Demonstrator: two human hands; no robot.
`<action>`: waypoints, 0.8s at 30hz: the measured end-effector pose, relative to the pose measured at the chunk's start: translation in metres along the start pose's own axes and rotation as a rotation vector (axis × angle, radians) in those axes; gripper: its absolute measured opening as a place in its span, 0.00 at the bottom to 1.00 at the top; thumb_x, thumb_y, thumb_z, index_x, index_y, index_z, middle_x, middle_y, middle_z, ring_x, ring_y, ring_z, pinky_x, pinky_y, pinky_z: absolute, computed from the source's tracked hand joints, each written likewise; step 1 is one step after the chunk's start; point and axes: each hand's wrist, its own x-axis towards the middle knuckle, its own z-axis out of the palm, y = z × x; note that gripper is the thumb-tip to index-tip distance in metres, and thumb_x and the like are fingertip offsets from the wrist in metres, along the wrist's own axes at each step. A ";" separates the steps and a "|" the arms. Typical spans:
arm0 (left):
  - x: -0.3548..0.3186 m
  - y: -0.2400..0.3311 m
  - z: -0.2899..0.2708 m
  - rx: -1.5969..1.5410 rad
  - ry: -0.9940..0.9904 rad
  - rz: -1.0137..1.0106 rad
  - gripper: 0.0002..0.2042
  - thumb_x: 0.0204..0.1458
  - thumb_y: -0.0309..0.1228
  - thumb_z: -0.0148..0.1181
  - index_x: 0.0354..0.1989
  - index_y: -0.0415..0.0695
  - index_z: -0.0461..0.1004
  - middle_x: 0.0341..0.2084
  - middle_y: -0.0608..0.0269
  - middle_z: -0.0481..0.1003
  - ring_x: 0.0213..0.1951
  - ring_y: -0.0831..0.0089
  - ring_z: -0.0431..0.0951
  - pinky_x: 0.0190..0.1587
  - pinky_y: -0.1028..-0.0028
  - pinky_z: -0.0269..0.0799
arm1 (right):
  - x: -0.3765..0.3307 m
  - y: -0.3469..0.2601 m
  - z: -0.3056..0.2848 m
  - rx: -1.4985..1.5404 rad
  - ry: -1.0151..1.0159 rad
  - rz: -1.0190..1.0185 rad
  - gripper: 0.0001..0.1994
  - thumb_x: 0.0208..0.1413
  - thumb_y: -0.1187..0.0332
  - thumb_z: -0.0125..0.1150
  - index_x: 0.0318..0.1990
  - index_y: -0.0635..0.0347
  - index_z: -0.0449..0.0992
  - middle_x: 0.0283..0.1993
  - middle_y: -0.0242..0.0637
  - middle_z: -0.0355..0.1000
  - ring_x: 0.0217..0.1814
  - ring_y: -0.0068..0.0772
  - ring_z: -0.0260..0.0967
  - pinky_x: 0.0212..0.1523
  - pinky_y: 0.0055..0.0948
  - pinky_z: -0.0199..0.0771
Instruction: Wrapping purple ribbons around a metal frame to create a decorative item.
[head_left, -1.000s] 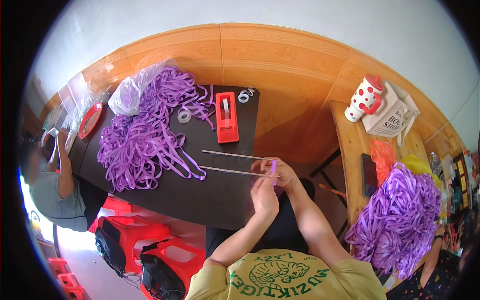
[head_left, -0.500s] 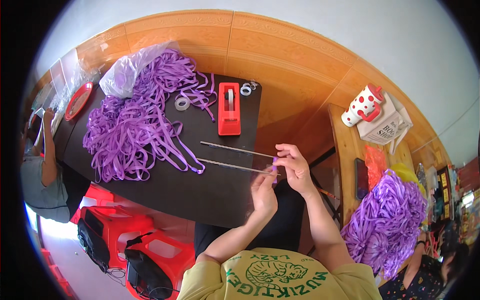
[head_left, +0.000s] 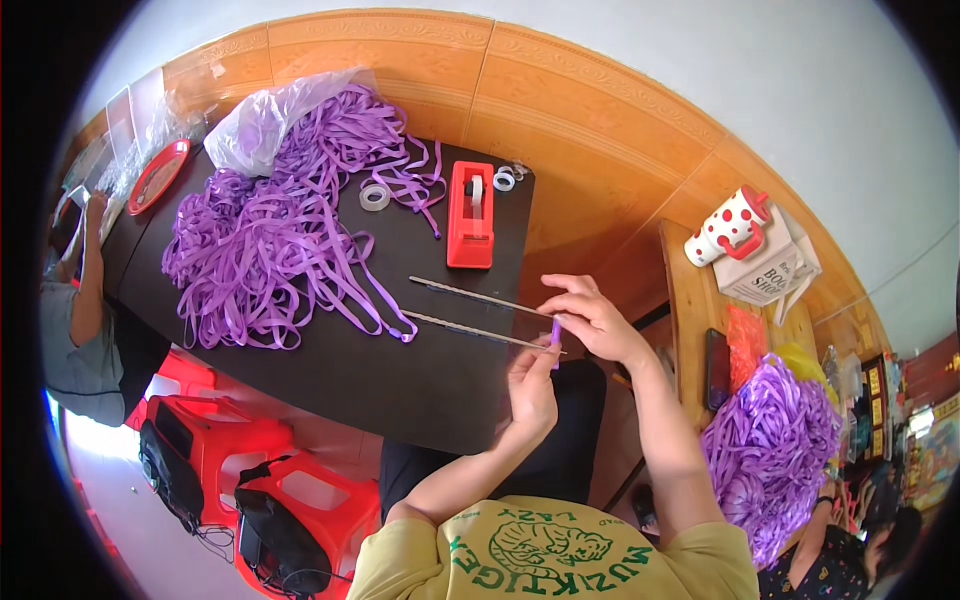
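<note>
Two thin grey metal rods, an upper one (head_left: 475, 294) and a lower one (head_left: 465, 329), reach from over the table toward my hands, roughly side by side. A short stretch of purple ribbon (head_left: 556, 332) runs between them at their near ends. My left hand (head_left: 533, 388) is closed, its thumb and fingertips pinching the ribbon by the lower rod's end. Beside the upper rod, my right hand (head_left: 600, 322) has fingertips closed on the ribbon's top, while its other fingers are bent above. Exactly how the ribbon passes round the rods is too small to tell.
A heap of purple ribbon (head_left: 265, 250) covers the dark table's (head_left: 400, 400) left side. Behind the rods stand a red tape dispenser (head_left: 470, 245) and a tape roll (head_left: 374, 197). More ribbon (head_left: 770, 440) lies at right, near a dotted tumbler (head_left: 725, 228). Other people sit at both sides.
The whole view has shifted slightly. My right hand's fingers have bent a little differently over the ribbon; my left hand keeps nearly the same pinch by the lower rod.
</note>
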 end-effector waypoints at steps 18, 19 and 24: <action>-0.001 0.002 0.005 -0.037 0.027 0.017 0.03 0.48 0.20 0.59 0.26 0.40 0.77 0.31 0.66 0.76 0.34 0.81 0.70 0.42 0.80 0.61 | 0.060 -0.023 -0.011 -0.384 -0.770 0.066 0.06 0.52 0.64 0.55 0.32 0.54 0.75 0.39 0.32 0.63 0.51 0.37 0.54 0.51 0.44 0.54; -0.001 0.002 0.006 -0.040 0.039 0.003 0.03 0.48 0.20 0.59 0.25 0.39 0.77 0.31 0.66 0.76 0.34 0.81 0.70 0.42 0.80 0.62 | 0.059 -0.022 -0.010 -0.345 -0.771 0.051 0.07 0.53 0.64 0.54 0.33 0.53 0.75 0.39 0.32 0.63 0.51 0.37 0.54 0.50 0.44 0.54; 0.000 0.000 0.003 -0.019 0.044 -0.002 0.03 0.48 0.20 0.59 0.25 0.39 0.77 0.31 0.66 0.76 0.34 0.81 0.70 0.42 0.80 0.62 | 0.053 -0.017 -0.011 -0.291 -0.735 0.139 0.09 0.52 0.63 0.55 0.38 0.51 0.78 0.43 0.31 0.67 0.54 0.37 0.54 0.55 0.45 0.53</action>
